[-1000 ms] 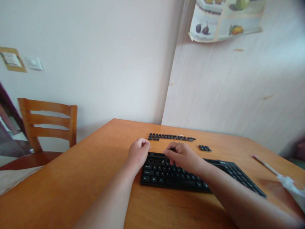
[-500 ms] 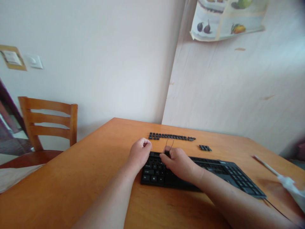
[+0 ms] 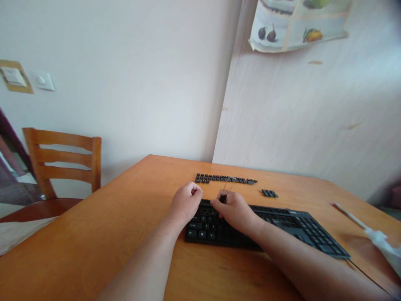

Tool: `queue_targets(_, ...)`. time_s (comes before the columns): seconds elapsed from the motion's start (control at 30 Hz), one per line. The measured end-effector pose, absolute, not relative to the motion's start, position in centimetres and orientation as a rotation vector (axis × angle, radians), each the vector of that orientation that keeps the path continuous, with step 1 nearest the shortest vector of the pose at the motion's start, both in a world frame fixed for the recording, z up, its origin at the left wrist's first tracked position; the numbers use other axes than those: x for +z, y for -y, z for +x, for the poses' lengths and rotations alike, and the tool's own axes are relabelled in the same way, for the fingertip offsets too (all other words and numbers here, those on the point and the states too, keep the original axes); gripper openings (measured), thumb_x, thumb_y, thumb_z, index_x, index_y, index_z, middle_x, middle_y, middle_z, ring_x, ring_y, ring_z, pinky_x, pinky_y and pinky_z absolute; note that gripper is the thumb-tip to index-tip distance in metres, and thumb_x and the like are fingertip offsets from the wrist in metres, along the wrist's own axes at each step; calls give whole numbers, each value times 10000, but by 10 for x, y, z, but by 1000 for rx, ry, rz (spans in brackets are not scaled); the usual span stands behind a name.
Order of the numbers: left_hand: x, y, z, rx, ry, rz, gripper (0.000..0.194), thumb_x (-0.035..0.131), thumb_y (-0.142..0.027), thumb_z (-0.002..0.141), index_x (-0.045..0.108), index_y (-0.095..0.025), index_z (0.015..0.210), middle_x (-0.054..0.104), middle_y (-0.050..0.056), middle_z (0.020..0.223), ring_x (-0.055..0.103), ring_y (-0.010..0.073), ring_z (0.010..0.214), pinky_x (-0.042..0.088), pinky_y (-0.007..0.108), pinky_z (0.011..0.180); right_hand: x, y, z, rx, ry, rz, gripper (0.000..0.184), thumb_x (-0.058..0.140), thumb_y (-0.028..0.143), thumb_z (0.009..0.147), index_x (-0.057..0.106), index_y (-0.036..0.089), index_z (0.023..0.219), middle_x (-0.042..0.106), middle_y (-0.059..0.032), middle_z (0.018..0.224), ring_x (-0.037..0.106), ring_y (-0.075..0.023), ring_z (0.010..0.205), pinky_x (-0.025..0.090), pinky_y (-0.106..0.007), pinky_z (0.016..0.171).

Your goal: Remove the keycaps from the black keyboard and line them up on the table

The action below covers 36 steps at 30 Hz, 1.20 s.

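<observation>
A black keyboard (image 3: 282,228) lies on the orange wooden table (image 3: 109,234), with some keys gone from its upper left. My left hand (image 3: 184,202) rests as a loose fist at the keyboard's far left corner; I cannot make out anything in it. My right hand (image 3: 233,209) is closed on a thin wire keycap puller (image 3: 225,190) whose loops stick up above a black cap, over the keyboard's top left rows. A row of removed black keycaps (image 3: 225,179) lies beyond the hands, and a small group of keycaps (image 3: 269,193) sits to its right.
A wooden chair (image 3: 59,161) stands at the table's left. Walls meet in a corner just behind the table's far edge. A white stick-like tool (image 3: 366,230) lies at the table's right. A thin black cable (image 3: 363,271) runs from the keyboard's right end.
My right hand has slid left and up along the keyboard and raised the wire puller with a black cap. My left hand shifted slightly right, still fisted.
</observation>
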State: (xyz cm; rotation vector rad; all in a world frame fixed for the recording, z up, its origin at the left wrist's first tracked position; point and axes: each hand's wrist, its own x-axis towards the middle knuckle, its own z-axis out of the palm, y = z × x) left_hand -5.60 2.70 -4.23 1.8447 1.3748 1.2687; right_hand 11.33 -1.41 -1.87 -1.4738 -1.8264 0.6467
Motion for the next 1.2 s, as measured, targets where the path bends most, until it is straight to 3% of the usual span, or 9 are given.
queue_targets(0.3,-40,-26,-56,1199,-1406,1865,136,553,-289,797,633,-208,722,676,11,721,608,165,701,408,259,633,-25,11,118,856,1533,-1453,226,562,300,810,497,191,623,514,48,448,391,-69,387,275,-196,406)
queue_targets(0.43,-39,-24,-55,1178,-1398,1880,152,535,-304,823,635,-208,761,678,10,738,610,163,707,415,263,647,-21,12,120,973,1376,-1326,254,588,362,820,481,192,663,521,54,463,379,-64,383,258,-192,403)
queue_targets(0.73,-24,-8,-43,1127,-956,1655,275,626,-282,787,630,-162,1035,696,63,949,640,189,901,470,285,807,-11,13,113,900,1296,-1045,316,648,459,811,507,188,728,562,40,543,445,-70,454,328,-191,453)
queue_targets(0.9,-21,-5,-40,1094,-835,1519,226,638,-306,794,619,-151,956,685,57,910,623,159,821,454,268,760,-14,15,110,906,1336,-1039,312,649,470,817,538,184,761,581,26,590,480,-78,472,341,-191,431)
queue_targets(1.0,-22,-5,-41,1093,-828,1479,224,641,-280,788,600,-155,971,675,36,850,609,142,768,442,258,727,-16,16,109,893,1349,-1009,300,643,473,825,594,182,875,606,13,645,533,-99,520,393,-199,444)
queue_targets(1.13,-25,-6,-43,1106,-824,1457,338,639,-250,781,545,-169,1095,668,22,836,619,146,763,445,277,741,-18,15,112,765,1451,-951,337,587,435,877,614,203,1121,671,-36,841,634,-148,695,506,-258,575)
queue_targets(1.2,-25,-7,-44,1114,-840,1454,366,641,-242,777,525,-171,1118,662,16,826,624,146,756,446,284,751,-18,13,116,597,1571,-955,286,536,381,914,625,212,1127,675,-44,886,641,-155,745,519,-286,648)
